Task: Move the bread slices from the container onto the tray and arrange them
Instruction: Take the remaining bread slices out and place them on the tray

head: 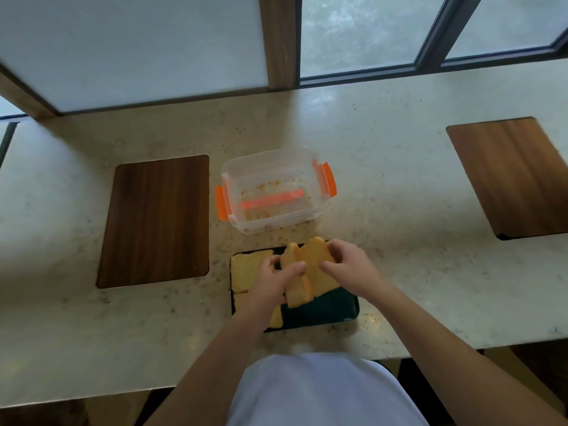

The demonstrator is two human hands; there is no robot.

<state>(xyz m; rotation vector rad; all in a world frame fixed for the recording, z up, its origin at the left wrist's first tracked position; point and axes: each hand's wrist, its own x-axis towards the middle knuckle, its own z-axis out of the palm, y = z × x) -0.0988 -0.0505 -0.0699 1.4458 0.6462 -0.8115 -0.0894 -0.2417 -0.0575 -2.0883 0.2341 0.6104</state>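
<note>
A: Bread first. Where are the slices?

B: Both hands hold a small stack of bread slices [302, 272] over the dark tray [325, 312], tilted up on edge rather than lying flat. The left hand [273, 284] clamps the stack from its left side, thumb across the front slice. The right hand [350, 269] grips the right side, fingers curled over the top edge.

A: Anything already lying on the tray?

B: Yes. One flat slice [246, 269] lies in the tray's far left corner, and another slice [276, 319] shows at the near left edge, mostly hidden under the left wrist. The near right part of the tray is bare.

A: And the container?

B: The clear plastic container [276, 192] with orange clips sits on the counter [384, 210] just beyond the tray's far edge, apart from it. Only crumbs show on its bottom, with an orange strip seen through the clear plastic. I cannot tell whether that strip is inside or underneath.

A: How is the tray placed on the counter?

B: Near the counter's front edge, about in the middle, straight ahead of the person in a pale shirt.

A: What else is on the counter?

B: A dark wooden board [156, 221] lies to the left of the container and tray, and a second wooden board [513, 176] lies well apart toward the right end. Windows run along the far edge.
</note>
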